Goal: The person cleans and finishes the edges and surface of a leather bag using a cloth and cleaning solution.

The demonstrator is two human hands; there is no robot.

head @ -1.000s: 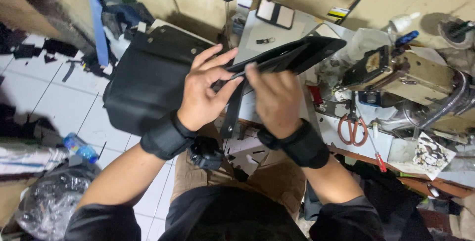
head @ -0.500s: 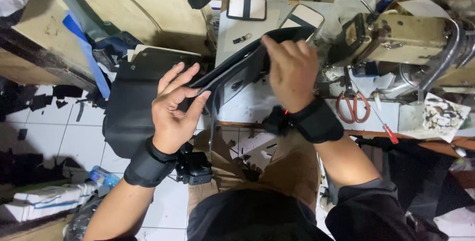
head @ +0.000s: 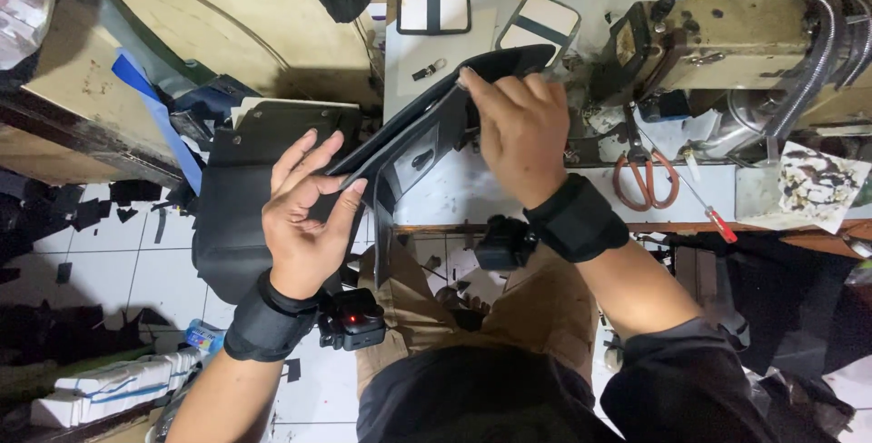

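I hold a flat black leather-like panel point(head: 413, 139) edge-up between both hands, above the white worktable point(head: 472, 193). My left hand point(head: 304, 216) pinches its lower left end with the fingers spread. My right hand point(head: 518, 129) grips the upper right end near the sewing machine point(head: 727, 43). A dark strap hangs from the panel's underside. Both wrists wear black bands with small cameras.
Orange-handled scissors point(head: 643, 175) and a red-handled screwdriver point(head: 718, 220) lie on the table right of my right hand. A black bag point(head: 241, 216) stands on the left over the tiled floor. Two flat pouches point(head: 434, 11) lie at the table's far edge.
The view has shifted closer. Both hands have carried the panel slightly right, toward the sewing machine, and the right hand has slid to the panel's upper end.
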